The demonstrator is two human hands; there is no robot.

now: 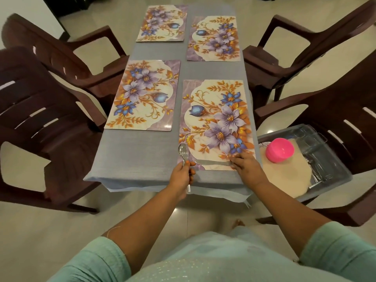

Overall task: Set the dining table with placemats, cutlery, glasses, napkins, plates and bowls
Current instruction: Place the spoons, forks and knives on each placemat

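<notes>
Cutlery in hand: we see a spoon (181,149) and fork (185,151) bunched together, bowls and tines lying over the near left corner of the nearest placemat (215,110), their handles running back through the left hand (181,176).
Left hand: its fingers are curled tight round both handles, we judge so as to carry the pair as one while the other piece is laid.
Knife: a knife (213,162) lies flat along the placemat's near edge, blade pointing left.
Right hand: the right hand (245,166) rests on the knife's handle end with fingers bent over it; whether it grips or only presses we cannot tell. We read it as squaring the knife to the mat's edge.
Placemats: four floral mats sit in two columns on the grey tablecloth (142,157), so that step looks done.
Supplies: on the chair (333,110) to our right, a grey tray (343,176) holds a pink bowl (279,150), clear glasses (309,137) and more cutlery, kept within reach.
Remaining: glasses, napkins, plates and bowls are not yet set.
</notes>
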